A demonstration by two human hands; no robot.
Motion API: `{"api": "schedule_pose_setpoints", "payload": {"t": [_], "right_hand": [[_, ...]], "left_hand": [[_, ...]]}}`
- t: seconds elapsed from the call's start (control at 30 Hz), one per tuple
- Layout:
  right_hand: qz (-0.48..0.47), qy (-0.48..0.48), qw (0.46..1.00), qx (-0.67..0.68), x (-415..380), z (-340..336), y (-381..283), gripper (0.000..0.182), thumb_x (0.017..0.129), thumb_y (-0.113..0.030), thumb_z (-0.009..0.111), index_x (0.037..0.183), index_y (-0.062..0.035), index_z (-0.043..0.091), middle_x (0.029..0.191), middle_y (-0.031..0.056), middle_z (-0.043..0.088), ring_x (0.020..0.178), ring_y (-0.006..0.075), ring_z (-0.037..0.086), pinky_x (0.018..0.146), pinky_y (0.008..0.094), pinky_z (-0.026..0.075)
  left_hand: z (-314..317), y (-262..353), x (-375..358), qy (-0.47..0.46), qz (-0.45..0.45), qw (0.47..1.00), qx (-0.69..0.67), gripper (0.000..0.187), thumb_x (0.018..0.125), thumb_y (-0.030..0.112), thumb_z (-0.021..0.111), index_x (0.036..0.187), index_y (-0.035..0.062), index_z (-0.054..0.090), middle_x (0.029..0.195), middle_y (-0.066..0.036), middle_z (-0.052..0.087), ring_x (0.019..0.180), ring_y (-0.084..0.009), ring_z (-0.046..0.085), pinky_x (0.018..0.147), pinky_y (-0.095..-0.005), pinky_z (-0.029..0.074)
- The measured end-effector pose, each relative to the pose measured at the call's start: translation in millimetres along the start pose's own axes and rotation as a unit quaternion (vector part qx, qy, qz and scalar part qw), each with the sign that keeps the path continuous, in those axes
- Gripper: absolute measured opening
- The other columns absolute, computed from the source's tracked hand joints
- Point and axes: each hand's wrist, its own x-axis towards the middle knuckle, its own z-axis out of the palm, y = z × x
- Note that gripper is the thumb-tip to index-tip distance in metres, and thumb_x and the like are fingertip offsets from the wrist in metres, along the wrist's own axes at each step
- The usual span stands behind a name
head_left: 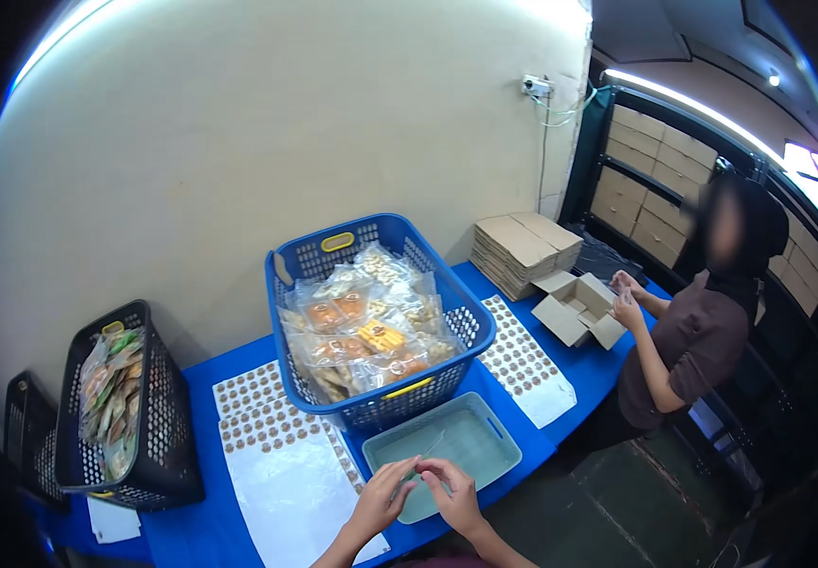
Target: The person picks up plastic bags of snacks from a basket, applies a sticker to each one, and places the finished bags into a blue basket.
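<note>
My left hand [385,495] and my right hand [452,492] meet at the fingertips above the near edge of a grey-green tray [499,452]. Their fingers are curled toward each other; anything between them is too small to make out. A thin pale strip lies in the tray just beyond my fingers. Behind the tray, a large blue basket [400,409] holds many clear packets of snacks [381,336]. To the left of my hands, a sheet of round stickers [281,431] lies on the blue cloth, its lower part bare white.
Another sticker sheet [527,364] lies right of the blue basket. Flattened cartons [523,246] and an open box [575,308] stand at the back right, near a co-worker [688,331] holding something small. A black basket of packets [134,407] stands at the left.
</note>
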Motion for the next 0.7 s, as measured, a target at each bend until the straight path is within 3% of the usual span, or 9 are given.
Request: {"api": "schedule_pose_setpoints", "payload": {"t": [0.07, 0.17, 0.23, 0.27, 0.4, 0.57, 0.7], "right_hand": [[-0.073, 0.018, 0.994, -0.078, 5.7, 5.6, -9.1, 0.02, 0.078, -0.009, 0.06, 0.097, -0.0015, 0.057, 0.084, 0.0113, 0.059, 0.079, 0.021, 0.057, 0.077, 0.0321, 0.042], [-0.193, 0.059, 0.941, -0.273, 19.0, 12.2, -35.3, 0.016, 0.076, -0.013, 0.061, 0.091, -0.0065, 0.06, 0.08, 0.0062, 0.057, 0.075, 0.019, 0.052, 0.075, 0.0352, 0.034], [-0.217, -0.035, 0.932, -0.29, 23.5, 10.1, -36.0, 0.014, 0.076, -0.016, 0.062, 0.089, -0.0089, 0.06, 0.078, 0.0026, 0.057, 0.075, 0.0168, 0.05, 0.074, 0.0345, 0.03], [-0.227, -0.082, 0.924, -0.298, 24.3, 9.8, -36.2, 0.013, 0.076, -0.017, 0.062, 0.087, -0.01, 0.061, 0.077, 0.0008, 0.057, 0.074, 0.0158, 0.049, 0.074, 0.0341, 0.028], [-0.213, -0.12, 0.952, -0.182, 22.1, 31.7, -33.7, 0.007, 0.077, -0.014, 0.061, 0.079, -0.0081, 0.059, 0.07, 0.0013, 0.054, 0.065, 0.0182, 0.051, 0.067, 0.0321, 0.03], [-0.226, -0.119, 0.953, -0.161, 17.6, 58.2, -48.8, 0.019, 0.075, -0.009, 0.062, 0.063, -0.0042, 0.048, 0.058, 0.0042, 0.048, 0.051, 0.0204, 0.046, 0.057, 0.0311, 0.033], [-0.244, -0.159, 0.949, -0.125, 15.5, 69.2, -59.8, 0.019, 0.074, -0.008, 0.062, 0.064, -0.0044, 0.046, 0.058, 0.0046, 0.047, 0.051, 0.0209, 0.046, 0.057, 0.031, 0.034]], "left_hand": [[-2.1, -8.9, -9.6, 0.01, -0.05, 0.998, -0.033, 0.029, 0.082, 0.013, 0.054, 0.109, 0.0027, 0.055, 0.104, -0.016, 0.057, 0.094, -0.0303, 0.056, 0.082, -0.0364, 0.043], [-13.0, -9.9, -16.9, 0.02, -0.042, 0.999, 0.015, 0.02, 0.082, 0.01, 0.052, 0.099, 0.0018, 0.058, 0.093, -0.014, 0.06, 0.088, -0.0296, 0.057, 0.08, -0.0362, 0.043], [-21.9, -6.4, -17.3, 0.054, 0.005, 0.996, 0.076, 0.014, 0.081, 0.008, 0.052, 0.092, 0.0039, 0.059, 0.089, -0.01, 0.062, 0.084, -0.0265, 0.058, 0.085, -0.0395, 0.04], [-27.1, 0.0, -16.7, 0.065, -0.006, 0.994, 0.091, 0.011, 0.079, 0.006, 0.054, 0.087, 0.0063, 0.061, 0.085, -0.007, 0.063, 0.083, -0.0225, 0.059, 0.093, -0.0462, 0.032], [-44.5, 3.0, -20.7, 0.12, -0.022, 0.981, 0.149, 0.006, 0.074, 0.004, 0.057, 0.075, 0.0076, 0.061, 0.075, -0.003, 0.063, 0.077, -0.0184, 0.059, 0.1, -0.0509, 0.02], [-56.1, 8.3, -24.9, 0.241, -0.037, 0.953, 0.179, 0.009, 0.07, 0.0, 0.057, 0.066, 0.0083, 0.06, 0.068, -0.001, 0.061, 0.072, -0.0168, 0.058, 0.103, -0.0521, 0.013], [-67.2, 17.6, -31.1, 0.291, -0.036, 0.931, 0.219, 0.014, 0.071, -0.002, 0.055, 0.061, 0.0084, 0.055, 0.067, 0.0, 0.06, 0.075, -0.0169, 0.058, 0.104, -0.0525, 0.009]]}}
